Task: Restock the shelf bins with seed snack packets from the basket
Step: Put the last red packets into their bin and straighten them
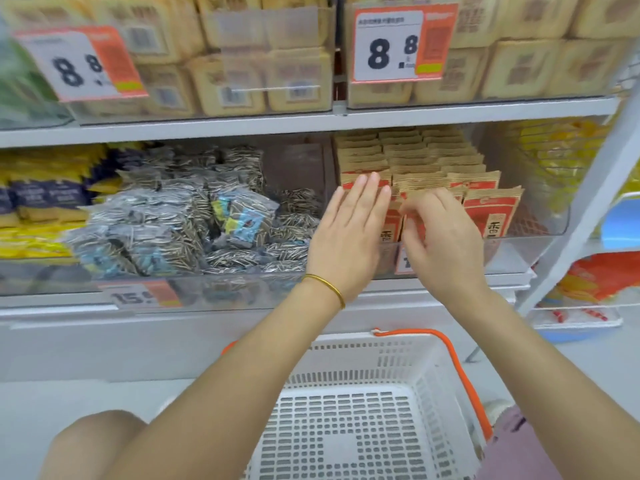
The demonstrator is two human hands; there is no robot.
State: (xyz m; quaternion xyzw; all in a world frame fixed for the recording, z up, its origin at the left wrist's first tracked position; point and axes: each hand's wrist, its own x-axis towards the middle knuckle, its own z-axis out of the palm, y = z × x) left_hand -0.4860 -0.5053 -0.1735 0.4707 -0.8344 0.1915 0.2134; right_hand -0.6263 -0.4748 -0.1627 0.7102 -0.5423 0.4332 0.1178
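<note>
While the loose striped seed bags (194, 220) sit untouched in the bin at your far left, your work is all in the clear bin (540, 233) next to it. There the brown-and-red seed packets (491, 213) stand upright in three rows running front to back. Your left hand (349, 230) is open, fingers straight and together, laid flat against the front of the left row. Just to its right, your right hand (440, 237) has its fingers curled over the top edge of the front packet in the middle row. It seems to pinch that packet, though blur hides the exact hold. The packets lie straight ahead of both hands, long axis vertical, faces toward you. Your right hand is the nearer to the middle and right rows, so any straightening there would likely fall to it while the left braces. The right row's front packet is touched by neither hand. Below your forearms the white basket (381, 362) shows only its slotted floor, so the restocking looks nearly done.
</note>
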